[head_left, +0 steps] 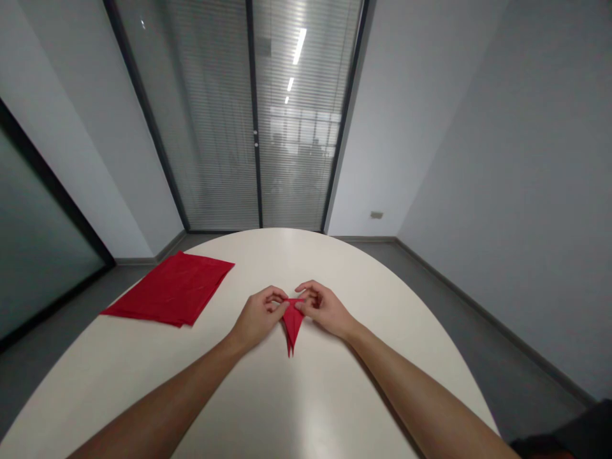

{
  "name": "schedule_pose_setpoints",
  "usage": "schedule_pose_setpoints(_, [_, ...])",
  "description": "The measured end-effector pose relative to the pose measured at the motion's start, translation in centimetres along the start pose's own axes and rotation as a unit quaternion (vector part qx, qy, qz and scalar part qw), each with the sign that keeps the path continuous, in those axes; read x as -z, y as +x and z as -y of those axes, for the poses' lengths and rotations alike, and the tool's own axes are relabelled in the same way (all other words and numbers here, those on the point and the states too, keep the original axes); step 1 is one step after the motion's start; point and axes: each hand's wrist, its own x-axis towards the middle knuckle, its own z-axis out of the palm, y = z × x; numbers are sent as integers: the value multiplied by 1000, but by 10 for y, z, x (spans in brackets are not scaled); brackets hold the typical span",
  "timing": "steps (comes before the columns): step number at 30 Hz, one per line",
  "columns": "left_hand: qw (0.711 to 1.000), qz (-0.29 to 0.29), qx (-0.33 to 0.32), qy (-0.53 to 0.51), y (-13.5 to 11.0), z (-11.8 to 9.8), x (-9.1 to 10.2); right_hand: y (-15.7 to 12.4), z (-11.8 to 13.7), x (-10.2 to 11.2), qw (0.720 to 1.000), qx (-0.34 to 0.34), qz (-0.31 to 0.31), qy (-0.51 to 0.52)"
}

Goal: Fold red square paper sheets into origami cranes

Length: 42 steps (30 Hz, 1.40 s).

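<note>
White table [382,299], folded red paper [292,324] in both hands [258,315] [329,311]

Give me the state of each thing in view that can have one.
Red piece, folded, two points toward the wearer.
Left grip, pinching its upper left corner.
Right grip, thumb on its right side; pinch unclear.
Red sheets, stacked, corners misaligned.
Blinds, lowered.

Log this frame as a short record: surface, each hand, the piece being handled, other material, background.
surface: pale rounded table
left hand: pinching upper left of folded red piece
right hand: thumb at piece's upper right; grip unclear
piece: straight upper edge, two narrow points toward the person
other material: flat red sheets, left on table
background: glass panels with blinds
</note>
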Motion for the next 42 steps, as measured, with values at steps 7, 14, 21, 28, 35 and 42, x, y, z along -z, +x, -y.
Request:
schedule_pose_setpoints(7, [999,-5,20,-34,3,5,-1,-1,5,-1,1000,0,4,-27])
schedule_pose_setpoints(14, [999,0,26,-27,3,0,0,-2,6,-2,999,4,-1,-36])
schedule_pose_setpoints(21, [1000,-5,25,-11,3,-1,0,-1,4,-1,998,19,-4,-63])
schedule_pose_setpoints(28, [993,-8,-24,112,0,-3,1,0,0,-1,985,28,-9,-171])
schedule_pose_setpoints(35, [988,2,-33,151,0,-1,2,0,-2,-1,978,32,-8,-205])
schedule_pose_setpoints(42, [956,-2,-87,281,-1,-1,2,-2,7,-3,937,80,-26,-340])
